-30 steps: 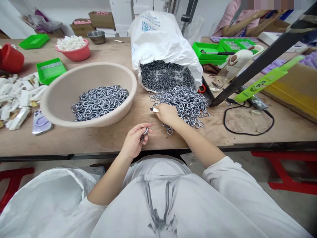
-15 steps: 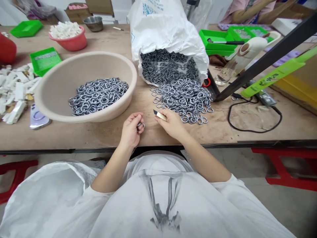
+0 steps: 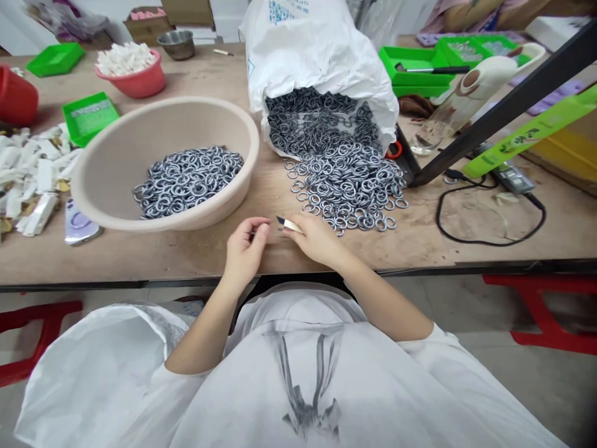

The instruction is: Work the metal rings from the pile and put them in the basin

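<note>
My right hand (image 3: 316, 238) is closed around a small knife (image 3: 292, 226), its pale handle in the fingers and its dark blade pointing left. A small dark bit shows just below the blade, too small to name. Facing it, my left hand (image 3: 246, 247) is curled, thumb toward the index finger, with a dark piece of a grey ring (image 3: 252, 236) showing between the fingers. The hands are slightly apart above the table edge. Beyond the right hand lies a heap of grey rings (image 3: 349, 186), spilling from a white sack (image 3: 317, 56). A beige basin (image 3: 107, 149) holds more rings.
White pieces (image 3: 44, 177) and a phone (image 3: 79, 221) lie at the left. Farther back are green trays (image 3: 91, 118) and a red bowl (image 3: 135, 82). A black metal bar (image 3: 504, 106), a cable (image 3: 441, 218) and a bottle (image 3: 459, 102) stand or lie at the right. A co-worker's arm (image 3: 466, 14) shows behind.
My right hand with the knife has moved left, closer to my left hand. My left hand has turned, and the ring in it shows less. The view has shifted slightly.
</note>
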Demonstrator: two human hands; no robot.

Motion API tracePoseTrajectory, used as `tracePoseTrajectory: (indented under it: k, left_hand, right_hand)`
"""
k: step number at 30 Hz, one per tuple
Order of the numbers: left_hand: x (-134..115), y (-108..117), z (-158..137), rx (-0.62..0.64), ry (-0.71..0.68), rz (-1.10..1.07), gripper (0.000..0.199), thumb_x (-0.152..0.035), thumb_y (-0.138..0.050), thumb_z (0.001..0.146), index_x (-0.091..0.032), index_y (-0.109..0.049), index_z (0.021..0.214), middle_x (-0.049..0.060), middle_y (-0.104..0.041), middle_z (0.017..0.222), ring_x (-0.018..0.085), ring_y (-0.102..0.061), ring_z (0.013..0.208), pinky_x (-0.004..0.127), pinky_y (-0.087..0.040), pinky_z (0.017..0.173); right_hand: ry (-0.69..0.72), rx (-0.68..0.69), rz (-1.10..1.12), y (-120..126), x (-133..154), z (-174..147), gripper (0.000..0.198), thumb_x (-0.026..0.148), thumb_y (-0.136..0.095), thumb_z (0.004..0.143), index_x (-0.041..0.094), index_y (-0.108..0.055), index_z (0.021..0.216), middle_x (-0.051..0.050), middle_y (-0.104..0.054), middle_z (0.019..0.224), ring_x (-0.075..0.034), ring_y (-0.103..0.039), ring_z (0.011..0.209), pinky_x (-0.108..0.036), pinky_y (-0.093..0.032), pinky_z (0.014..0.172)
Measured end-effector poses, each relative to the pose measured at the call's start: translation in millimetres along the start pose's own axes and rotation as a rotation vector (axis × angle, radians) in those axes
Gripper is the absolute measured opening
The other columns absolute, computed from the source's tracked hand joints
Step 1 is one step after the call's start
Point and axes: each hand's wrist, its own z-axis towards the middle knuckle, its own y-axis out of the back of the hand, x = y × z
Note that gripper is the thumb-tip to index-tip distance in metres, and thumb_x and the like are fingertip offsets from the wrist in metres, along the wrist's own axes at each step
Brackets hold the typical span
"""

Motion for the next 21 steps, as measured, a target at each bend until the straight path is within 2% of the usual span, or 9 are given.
tracePoseTrajectory:
  k: [2, 4, 6, 9, 12, 16, 21]
  left_hand:
    - [-2, -7, -3, 0.17, -0.12, 0.189, 0.021, -0.039, -0.062, 0.086, -0.02, -0.069, 0.09, 0.003, -0.066, 0.082, 0.015, -0.057, 0.075, 0.027, -0.043, 0.07]
    - [-4, -15, -5, 0.255, -0.148, 0.203, 0.025, -0.041, -0.06, 0.089, -0.02, -0.067, 0.08, 0.003, -0.063, 0.074, 0.016, -0.055, 0.073, 0.027, -0.041, 0.07]
    - [-7, -24, -8, 0.267, -0.067, 0.055, 0.033, -0.046, -0.058, 0.089, -0.019, -0.063, 0.071, 0.002, -0.058, 0.066, 0.014, -0.05, 0.066, 0.026, -0.039, 0.064]
    - [-12, -34, -13, 0.277, 0.168, -0.31, 0.04, -0.054, -0.06, 0.086, -0.018, -0.06, 0.068, 0.001, -0.053, 0.06, 0.011, -0.044, 0.056, 0.023, -0.033, 0.052]
    - [-19, -38, -19, 0.299, 0.304, -0.501, 0.042, -0.055, -0.067, 0.08, -0.017, -0.058, 0.066, -0.001, -0.05, 0.056, 0.009, -0.039, 0.05, 0.021, -0.028, 0.045]
    - [-29, -37, -22, 0.324, 0.354, -0.591, 0.044, -0.055, -0.067, 0.08, -0.016, -0.054, 0.063, -0.001, -0.047, 0.054, 0.006, -0.034, 0.046, 0.019, -0.022, 0.042]
    - [-35, -38, -21, 0.302, 0.429, -0.685, 0.045, -0.053, -0.071, 0.076, -0.017, -0.05, 0.062, -0.004, -0.043, 0.049, 0.004, -0.03, 0.042, 0.018, -0.022, 0.04]
  right_hand:
    - [0.001, -0.006, 0.175, 10, -6, -5, 0.024, 0.03, -0.051, 0.096, 0.016, -0.061, 0.08, -0.002, -0.061, 0.079, -0.015, -0.054, 0.076, -0.027, -0.035, 0.068]
    - [0.0, -0.022, 0.347, 16, -7, -11, 0.03, 0.034, -0.05, 0.096, 0.018, -0.055, 0.071, 0.002, -0.055, 0.07, -0.013, -0.048, 0.068, -0.026, -0.033, 0.064]
    - [-0.01, -0.072, 0.508, 17, -4, -18, 0.033, 0.041, -0.049, 0.095, 0.019, -0.052, 0.071, 0.003, -0.052, 0.067, -0.012, -0.046, 0.065, -0.026, -0.034, 0.062]
    - [0.011, -0.206, 0.633, 16, 3, -28, 0.032, 0.05, -0.059, 0.089, 0.019, -0.059, 0.084, 0.0, -0.06, 0.077, -0.014, -0.053, 0.072, -0.027, -0.04, 0.068]
    - [0.056, -0.27, 0.655, 15, 5, -34, 0.036, 0.055, -0.066, 0.083, 0.02, -0.062, 0.09, -0.002, -0.064, 0.083, -0.016, -0.057, 0.077, -0.028, -0.043, 0.073]
    - [0.074, -0.296, 0.672, 16, -1, -38, 0.039, 0.057, -0.053, 0.092, 0.019, -0.06, 0.084, 0.0, -0.058, 0.073, -0.014, -0.053, 0.069, -0.027, -0.04, 0.066]
    - [0.218, -0.253, 0.398, 20, 1, -50, 0.038, 0.047, -0.047, 0.098, 0.018, -0.062, 0.078, -0.001, -0.058, 0.071, -0.013, -0.052, 0.066, -0.027, -0.034, 0.062]
